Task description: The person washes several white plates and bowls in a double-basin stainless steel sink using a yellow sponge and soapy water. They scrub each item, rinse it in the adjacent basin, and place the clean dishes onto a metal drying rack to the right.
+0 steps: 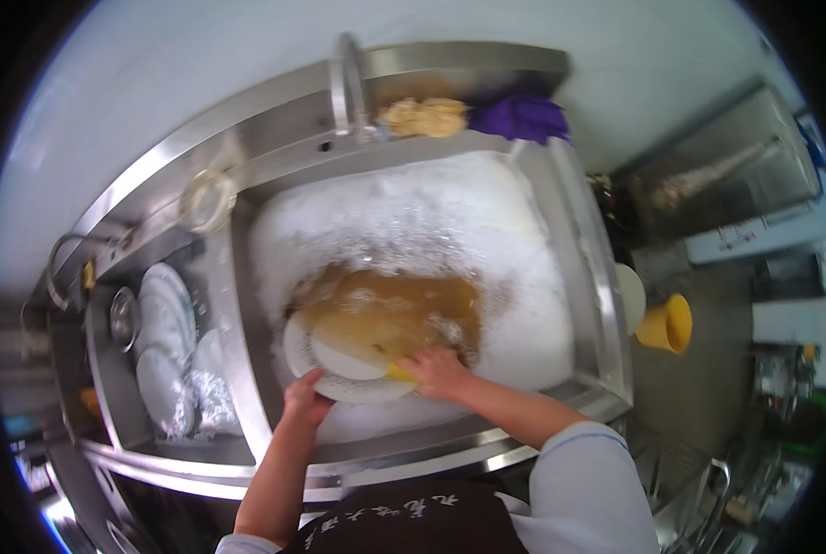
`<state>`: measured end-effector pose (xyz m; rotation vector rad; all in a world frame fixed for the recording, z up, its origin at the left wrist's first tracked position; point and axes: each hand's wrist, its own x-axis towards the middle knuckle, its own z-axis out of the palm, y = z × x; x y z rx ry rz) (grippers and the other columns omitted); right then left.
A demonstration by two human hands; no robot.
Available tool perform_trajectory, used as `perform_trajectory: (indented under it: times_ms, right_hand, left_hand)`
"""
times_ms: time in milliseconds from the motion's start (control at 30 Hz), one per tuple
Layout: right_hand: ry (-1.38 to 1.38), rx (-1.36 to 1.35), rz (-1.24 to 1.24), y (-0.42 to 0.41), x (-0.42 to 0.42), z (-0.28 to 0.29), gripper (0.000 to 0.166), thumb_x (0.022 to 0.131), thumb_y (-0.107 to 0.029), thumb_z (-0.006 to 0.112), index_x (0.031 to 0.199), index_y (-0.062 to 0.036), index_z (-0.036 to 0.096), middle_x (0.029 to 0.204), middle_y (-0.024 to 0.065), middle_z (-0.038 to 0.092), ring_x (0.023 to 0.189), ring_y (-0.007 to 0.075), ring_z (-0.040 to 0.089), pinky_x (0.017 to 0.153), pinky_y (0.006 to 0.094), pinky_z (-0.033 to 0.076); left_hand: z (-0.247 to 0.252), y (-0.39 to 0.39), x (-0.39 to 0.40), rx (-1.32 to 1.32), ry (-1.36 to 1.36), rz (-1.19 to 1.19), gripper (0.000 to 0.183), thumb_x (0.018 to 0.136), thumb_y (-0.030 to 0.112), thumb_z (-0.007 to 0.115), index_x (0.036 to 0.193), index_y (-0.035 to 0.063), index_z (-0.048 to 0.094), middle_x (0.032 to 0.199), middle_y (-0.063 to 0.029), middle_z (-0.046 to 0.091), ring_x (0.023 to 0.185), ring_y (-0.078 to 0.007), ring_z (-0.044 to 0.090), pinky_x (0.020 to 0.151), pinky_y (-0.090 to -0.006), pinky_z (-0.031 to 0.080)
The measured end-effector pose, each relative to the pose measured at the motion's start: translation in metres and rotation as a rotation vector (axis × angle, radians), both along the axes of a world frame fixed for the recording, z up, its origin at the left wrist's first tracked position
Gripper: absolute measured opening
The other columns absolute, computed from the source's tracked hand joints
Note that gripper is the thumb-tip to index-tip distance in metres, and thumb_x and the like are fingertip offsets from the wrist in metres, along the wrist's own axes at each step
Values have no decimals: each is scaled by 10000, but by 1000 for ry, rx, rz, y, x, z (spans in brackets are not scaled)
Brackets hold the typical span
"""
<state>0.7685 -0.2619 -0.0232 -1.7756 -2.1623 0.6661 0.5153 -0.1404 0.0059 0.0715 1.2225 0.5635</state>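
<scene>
A white plate (364, 389) with a patterned rim lies tilted in the soapy water of a stainless-steel sink (413, 453), its far part under brownish water. My left hand (307, 400) grips the plate's near-left rim. A yellow sponge or cloth (400, 374) is in my right hand (437, 374), pressed against the plate's right side. The fingertips of my right hand are partly hidden by water and blur. Thick white foam (413, 201) surrounds the open patch of water.
To the left, a second basin holds several plates (167, 311) and a metal bowl (125, 318). A strainer (208, 201) sits on the divider. Behind the sink are a faucet (347, 90), tan cloths (423, 116) and a purple cloth (520, 118). A yellow bucket (665, 324) stands right.
</scene>
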Motion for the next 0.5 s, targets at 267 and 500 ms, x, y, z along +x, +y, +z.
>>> perform_trajectory:
  times_ms: [267,500]
  right_hand:
    - [265,-52,29,63,49,70,265,712,-285,677,923,-135,623,756,78,624,736,261,621,659,404,484]
    - [662,46,-361,139,82,41,529,682,-391,748,1113,-125,595,1010,123,635,900,239,612,784,352,480]
  left_hand:
    - [45,46,11,584,656,-503,572,859,300,533,1311,-6,362,1091,-151,584,1025,-233,543,849,-322,443]
    - [62,71,21,971,706,-1092,378,788,311,673,991,-6,633,779,-35,622,725,-98,533,700,-279,445]
